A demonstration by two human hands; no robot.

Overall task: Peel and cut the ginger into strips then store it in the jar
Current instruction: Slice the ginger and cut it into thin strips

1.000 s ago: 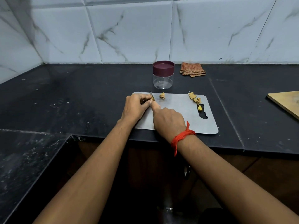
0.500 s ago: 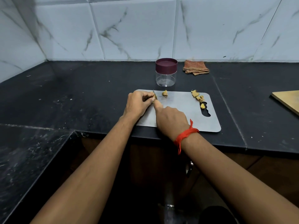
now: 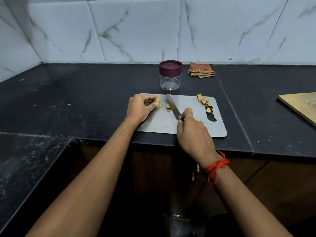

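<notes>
Seemingly mid-cutting: left hand (image 3: 140, 107) pinches the ginger chunk (image 3: 158, 102), right hand (image 3: 193, 132) grips the knife (image 3: 171, 106), which should next meet the chunk squarely.

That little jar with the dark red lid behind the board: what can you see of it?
The jar is a small, round, see-through container, plastic by the look of it, with a wide maroon lid closed on top. It stands upright on the black counter, just behind the grey cutting board and left of a folded checked cloth. It looks empty: nothing shows inside. Only the counter touches it.
</notes>
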